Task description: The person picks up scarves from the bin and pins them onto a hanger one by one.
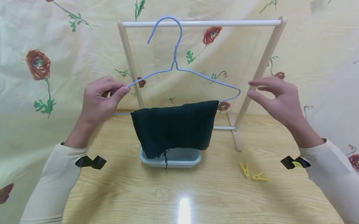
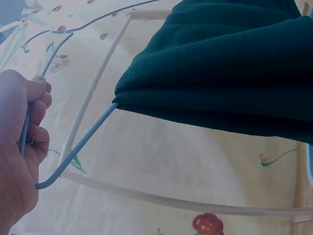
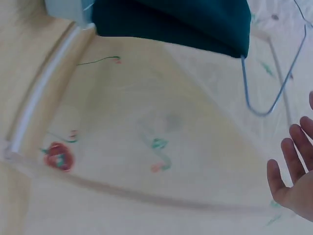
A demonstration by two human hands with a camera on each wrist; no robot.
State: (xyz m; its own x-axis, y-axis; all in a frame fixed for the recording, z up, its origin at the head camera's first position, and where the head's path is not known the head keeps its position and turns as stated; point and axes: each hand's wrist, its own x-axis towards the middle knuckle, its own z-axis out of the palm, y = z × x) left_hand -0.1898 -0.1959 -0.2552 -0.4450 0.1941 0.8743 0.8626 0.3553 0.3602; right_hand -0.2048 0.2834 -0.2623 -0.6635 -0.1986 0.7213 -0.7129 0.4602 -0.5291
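A blue wire hanger (image 1: 175, 58) is held up in front of the rack, its hook upward. My left hand (image 1: 103, 94) grips the hanger's left shoulder, fingers curled round the wire in the left wrist view. Over the hanger's lower bar drapes a folded dark green cloth garment (image 1: 175, 127), with a thin cord dangling from its lower edge. Just beyond the hanger's right corner, my right hand (image 1: 274, 95) is apart from the wire and holds nothing; its fingers (image 3: 292, 152) are extended in the right wrist view.
A small rack with a white top rod (image 1: 223, 23) and wooden legs stands behind the hanger. Under the garment sits a pale plastic tub (image 1: 173, 164). Two yellow clothespins (image 1: 244, 169) lie on the wood-grain table (image 1: 135, 202) at right. Floral fabric (image 1: 11, 100) hangs behind.
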